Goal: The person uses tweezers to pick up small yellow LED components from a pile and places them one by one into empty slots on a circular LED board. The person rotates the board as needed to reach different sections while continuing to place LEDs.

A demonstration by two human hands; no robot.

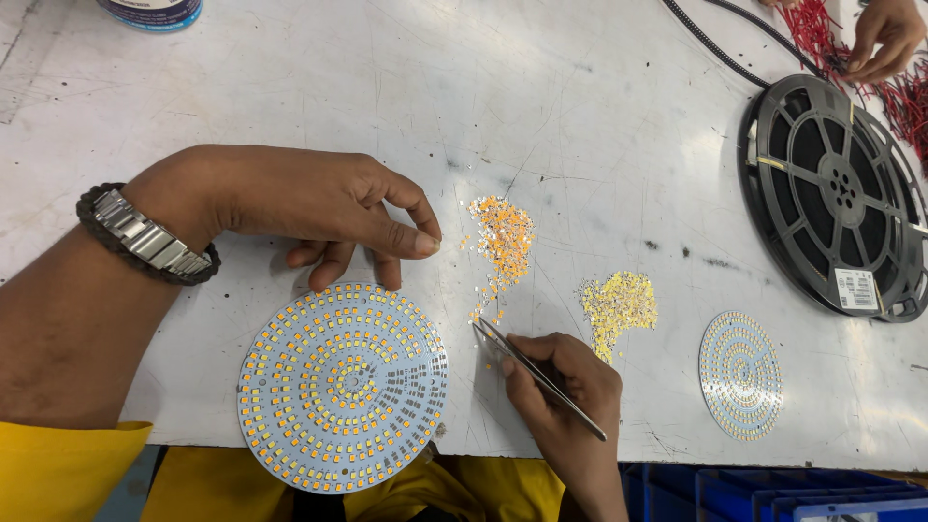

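A round white circuit disc (343, 385) covered in rings of small yellow and orange chips lies at the table's near edge. My left hand (309, 208) rests just above it, thumb and forefinger pinched together near a pile of orange chips (503, 237). My right hand (561, 396) holds metal tweezers (536, 372), their tips pointing up-left beside the disc's right rim and below the orange pile. A pile of yellow chips (619, 304) sits to the right of the tweezers.
A second, smaller round disc (740, 375) lies at the right. A black reel (833, 193) sits at the far right, with another person's hand (884, 39) on red wires (904, 101) behind it. Blue bins (773, 493) stand below the table edge.
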